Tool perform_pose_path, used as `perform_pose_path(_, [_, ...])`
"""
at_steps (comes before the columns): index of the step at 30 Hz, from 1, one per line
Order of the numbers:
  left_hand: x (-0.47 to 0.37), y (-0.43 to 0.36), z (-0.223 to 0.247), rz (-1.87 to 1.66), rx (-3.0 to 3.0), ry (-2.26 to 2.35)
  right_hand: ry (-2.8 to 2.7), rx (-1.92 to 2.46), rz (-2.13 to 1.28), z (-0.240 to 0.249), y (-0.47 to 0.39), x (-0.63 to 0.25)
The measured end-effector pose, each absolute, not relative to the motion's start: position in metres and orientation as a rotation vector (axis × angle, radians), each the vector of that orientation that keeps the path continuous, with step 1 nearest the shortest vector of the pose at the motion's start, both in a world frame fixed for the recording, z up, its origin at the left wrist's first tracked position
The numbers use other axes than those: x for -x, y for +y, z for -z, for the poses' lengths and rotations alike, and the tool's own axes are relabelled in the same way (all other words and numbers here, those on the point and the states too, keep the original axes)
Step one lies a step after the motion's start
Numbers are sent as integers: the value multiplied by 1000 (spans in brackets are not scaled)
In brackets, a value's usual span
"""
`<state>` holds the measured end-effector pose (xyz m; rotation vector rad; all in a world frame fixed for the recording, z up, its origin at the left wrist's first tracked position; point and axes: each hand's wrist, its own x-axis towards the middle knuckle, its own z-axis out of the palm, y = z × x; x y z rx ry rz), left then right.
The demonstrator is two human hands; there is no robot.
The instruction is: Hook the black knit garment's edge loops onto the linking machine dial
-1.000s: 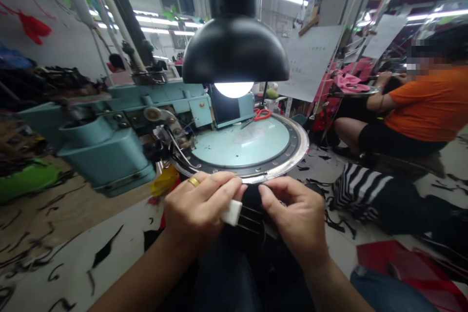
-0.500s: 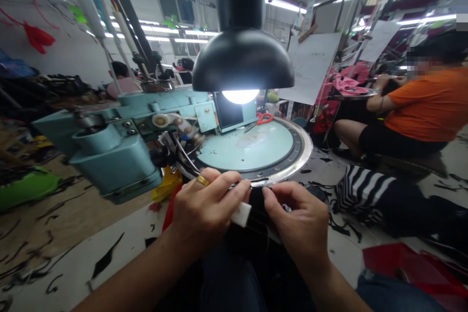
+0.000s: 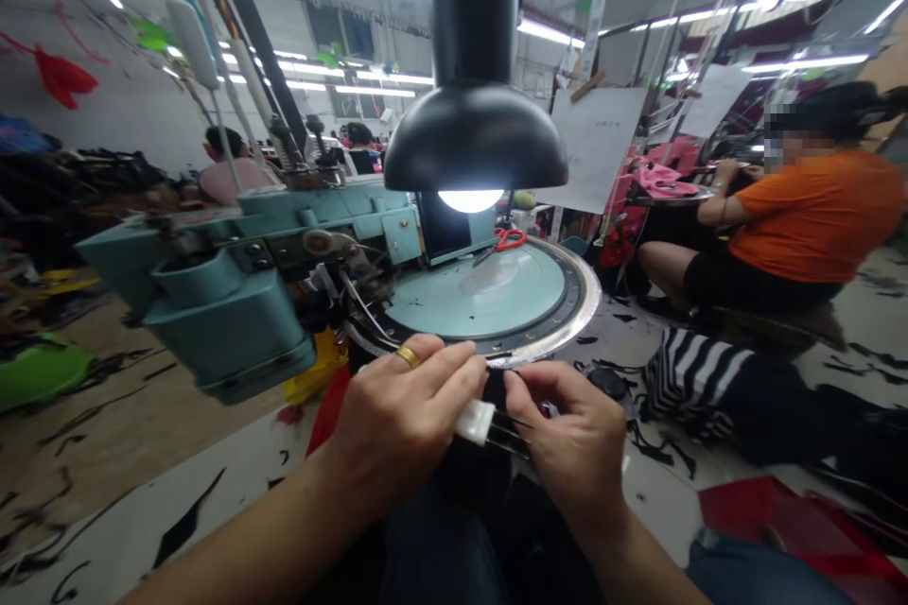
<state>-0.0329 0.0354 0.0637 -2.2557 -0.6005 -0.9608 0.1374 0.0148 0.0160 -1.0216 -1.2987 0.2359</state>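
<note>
Where the toothed ring (image 3: pixel 511 362) of the round teal plate (image 3: pixel 461 304) comes nearest to the person, both hands sit side by side at black fabric (image 3: pixel 495 386), which hangs just below the ring and is lost in shadow above the lap. The left hand (image 3: pixel 411 397), palm down, has its fingertips at the ring; tucked under its fingers is a white block (image 3: pixel 477 422) with thin metal prongs pointing toward the right hand (image 3: pixel 578 435). The left grip looks closed on that block, though the hidden fingers leave the exact hold unclear. The right grip is narrow, thumb and forefinger close together just beside the ring, and seems to pinch the fabric there; whether the prongs touch this hand cannot be told.

Judging by how the fingers sit, the step in hand is guiding the fabric's edge onto the fine teeth. From here the move would call for small, even tension from the right pinch and light pressure from the left fingertips, so that no stretch slips or skips a tooth. A black lamp (image 3: pixel 475 137) lights the plate, and red-handled scissors (image 3: pixel 507 243) lie toward its far side, well apart from both hands.
</note>
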Motion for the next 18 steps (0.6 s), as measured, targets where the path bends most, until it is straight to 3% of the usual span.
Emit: perform_pose_path(18, [23,40,-68,974,2308,-559,-1146,991,-448,-8,19,-135])
